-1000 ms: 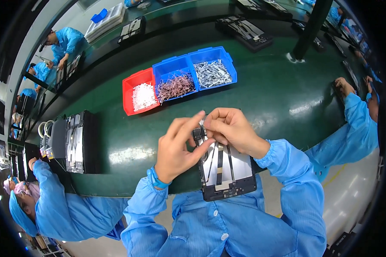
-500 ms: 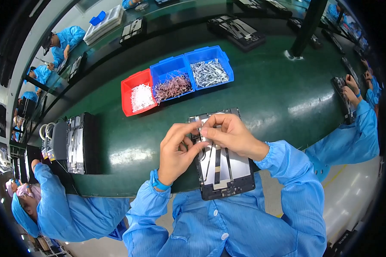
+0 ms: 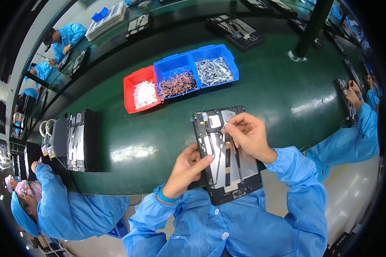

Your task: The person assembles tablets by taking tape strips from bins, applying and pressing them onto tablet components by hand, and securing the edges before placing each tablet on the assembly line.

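Observation:
An opened tablet with bare inner parts and flat dark cables lies tilted at the front edge of the green bench. My left hand grips its left side, thumb on the face and fingers round the edge. Above its upper part my right hand is closed in a pinch, thumb against forefinger. A tiny pale bit shows at those fingertips, too small to name. Beyond the tablet stand a red bin of small white pieces, a blue bin of brownish strips and another blue bin of silvery strips.
At the left a stack of opened tablets stands by a grey device. More tablets lie along the dark belt behind the bins. A dark post rises at the back right. Co-workers sit on both sides.
My left hand has moved down from the upper part of the tablet to its left edge. The right hand has shifted slightly right, still pinching. The tablet has turned and shifted a little.

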A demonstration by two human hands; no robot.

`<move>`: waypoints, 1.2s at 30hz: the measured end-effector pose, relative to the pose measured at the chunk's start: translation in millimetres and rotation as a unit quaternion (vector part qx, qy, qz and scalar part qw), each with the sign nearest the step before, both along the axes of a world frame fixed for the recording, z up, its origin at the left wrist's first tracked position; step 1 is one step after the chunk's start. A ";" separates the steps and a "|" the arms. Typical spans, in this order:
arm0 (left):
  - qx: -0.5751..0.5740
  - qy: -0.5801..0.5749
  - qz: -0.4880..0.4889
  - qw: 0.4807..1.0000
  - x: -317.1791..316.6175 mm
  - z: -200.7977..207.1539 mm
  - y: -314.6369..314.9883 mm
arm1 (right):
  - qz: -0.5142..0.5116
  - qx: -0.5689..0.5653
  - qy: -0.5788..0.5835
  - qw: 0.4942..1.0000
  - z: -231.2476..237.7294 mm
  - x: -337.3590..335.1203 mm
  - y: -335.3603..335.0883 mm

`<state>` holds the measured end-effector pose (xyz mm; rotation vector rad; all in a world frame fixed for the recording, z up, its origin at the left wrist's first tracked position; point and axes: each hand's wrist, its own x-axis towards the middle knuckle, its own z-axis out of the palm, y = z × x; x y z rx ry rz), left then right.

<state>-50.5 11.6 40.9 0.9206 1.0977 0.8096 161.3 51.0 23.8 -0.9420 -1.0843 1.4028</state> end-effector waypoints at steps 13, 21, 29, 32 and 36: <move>0.376 0.069 0.117 0.916 3.1 26.8 -4.1 | 0.041 0.121 0.067 0.990 92.7 2.7 8.5; 0.604 0.327 0.199 0.699 11.0 4.8 17.2 | 0.217 0.130 0.120 0.960 113.7 -38.4 -1.7; 0.581 0.331 0.199 0.717 9.4 6.0 13.3 | 0.229 0.123 0.108 0.960 113.0 -39.7 0.7; 0.577 0.335 0.193 0.720 9.1 6.4 12.7 | 0.239 0.125 0.107 0.957 114.0 -37.1 2.6; 0.578 0.339 0.191 0.717 9.8 5.0 13.1 | 0.258 0.121 0.095 0.954 117.2 -33.1 4.6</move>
